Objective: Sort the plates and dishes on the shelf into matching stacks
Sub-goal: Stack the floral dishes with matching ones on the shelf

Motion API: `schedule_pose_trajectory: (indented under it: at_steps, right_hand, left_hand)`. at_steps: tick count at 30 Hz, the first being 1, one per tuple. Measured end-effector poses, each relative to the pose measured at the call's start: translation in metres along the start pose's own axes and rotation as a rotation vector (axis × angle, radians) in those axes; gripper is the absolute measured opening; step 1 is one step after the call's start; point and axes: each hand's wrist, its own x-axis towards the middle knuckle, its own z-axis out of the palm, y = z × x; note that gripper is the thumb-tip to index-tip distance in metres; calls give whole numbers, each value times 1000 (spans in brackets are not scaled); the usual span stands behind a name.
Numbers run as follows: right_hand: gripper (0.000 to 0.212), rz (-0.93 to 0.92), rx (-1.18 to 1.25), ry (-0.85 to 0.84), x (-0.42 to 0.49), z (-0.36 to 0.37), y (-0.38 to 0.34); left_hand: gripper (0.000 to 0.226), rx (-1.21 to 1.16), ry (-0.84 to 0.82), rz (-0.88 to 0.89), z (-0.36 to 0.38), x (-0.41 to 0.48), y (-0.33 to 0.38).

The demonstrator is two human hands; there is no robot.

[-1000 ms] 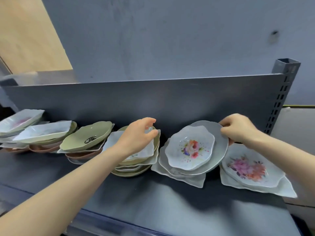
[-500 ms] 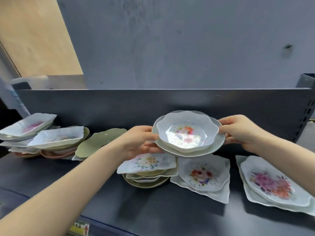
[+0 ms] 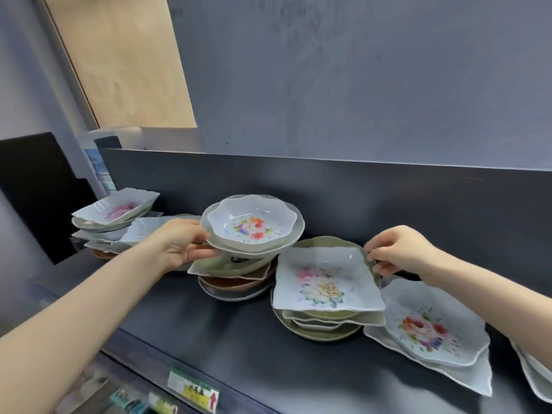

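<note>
Under the left hand's (image 3: 182, 249) grip, the held plates (image 3: 254, 228) hid most of a green dish (image 3: 215, 264). Whether the right hand (image 3: 400, 252) pinched the square dish (image 3: 325, 282) was unclear. Beyond that hand, a stack (image 3: 537, 380) was cut off.

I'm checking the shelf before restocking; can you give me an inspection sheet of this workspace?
Surface: dark shelf.
Job's things: bowl on round plate, over a green-and-brown stack; square dish tops a mixed stack; flower plate at right; more dishes far left.
Clutter: label on the shelf edge.
Grippers: left hand holds the round plate's rim; right hand at the square dish's back corner, grip unclear.
Cables: nothing seen.
Surroundings: grey wall, wooden panel.
</note>
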Motion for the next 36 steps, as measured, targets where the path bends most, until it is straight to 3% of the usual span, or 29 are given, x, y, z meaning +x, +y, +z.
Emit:
schedule_pose_trajectory:
  at_steps: [5, 8, 9, 11, 13, 14, 15, 17, 22, 25, 29, 36]
  right_hand:
    - [15, -37, -68, 20, 9, 14, -7]
    - [20, -76, -225, 60, 9, 17, -7]
    - [22, -90, -295, 73, 8, 16, -7]
    - [25, -99, -440, 82, 5, 14, -8]
    - [24, -60, -499, 47, 3, 14, -8]
    - [23, -26, -499, 13, 3, 15, -7]
    - [22, 8, -497, -22, 2, 17, -7]
    - [20, 56, -496, -63, 2, 20, -5]
    - [20, 124, -280, -52, 2, 24, -6]
    - [18, 138, -113, 36, -4, 6, -11]
    - [14, 95, -45, 208, -23, -48, -10]
    - [13, 187, 2, 415, -72, -139, 39]
  left_hand:
    - [29, 92, 102, -25, -22, 26, -7]
    - [16, 243, 136, 30, -22, 36, -9]
    - [23, 304, 149, 53, -21, 37, -9]
    - [31, 466, 197, 153, -19, 38, -9]
    - [11, 670, 243, 300, -16, 33, -6]
    - [12, 752, 245, 349, -14, 33, -6]
    - [33, 787, 236, 383, -11, 33, -6]
    - [53, 761, 198, 450, 0, 32, -6]
    - [45, 688, 31, 576, 43, 14, -6]
    - [39, 652, -50, 611, 67, 7, -4]
    - [36, 631, -146, 658, 101, -4, 0]
    - [36, 670, -352, 725, 187, -27, -5]
